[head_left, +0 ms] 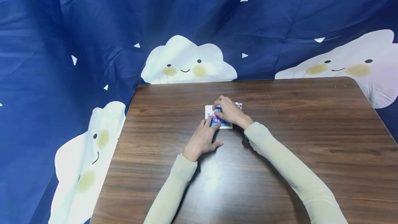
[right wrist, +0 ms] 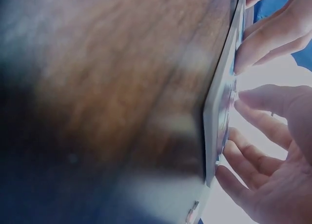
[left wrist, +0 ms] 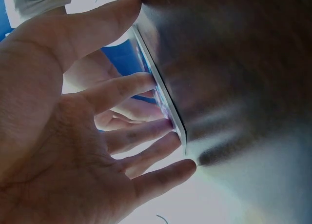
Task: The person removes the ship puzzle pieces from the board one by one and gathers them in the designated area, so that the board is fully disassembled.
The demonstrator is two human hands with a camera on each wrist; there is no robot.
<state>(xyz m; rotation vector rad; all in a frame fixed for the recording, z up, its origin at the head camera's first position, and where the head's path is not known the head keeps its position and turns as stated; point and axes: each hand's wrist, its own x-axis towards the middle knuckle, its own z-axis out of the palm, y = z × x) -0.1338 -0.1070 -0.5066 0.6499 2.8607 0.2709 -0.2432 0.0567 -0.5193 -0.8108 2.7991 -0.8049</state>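
Note:
A small jigsaw puzzle (head_left: pixel 222 124) with a white border and a blue and purple picture lies flat on the table. My left hand (head_left: pixel 202 139) reaches its lower left part, its fingers stretched out and touching the picture, thumb spread aside. Over the upper part bends my right hand (head_left: pixel 230 110), thumb and fingers curved around a blue and white puzzle piece (head_left: pixel 218 109), mostly covered by that hand. In the right wrist view the right hand's fingertips (right wrist: pixel 222 171) rest right at the puzzle's surface. The left wrist view shows the puzzle edge-on, near the left fingertips.
A loose, colourful puzzle piece (head_left: pixel 238 105) lies just past the right hand. The brown wooden table (head_left: pixel 280 168) ends at its back edge before a blue curtain (head_left: pixel 102 9) with white clouds. A black device (head_left: pixel 245 142) sits under the right wrist.

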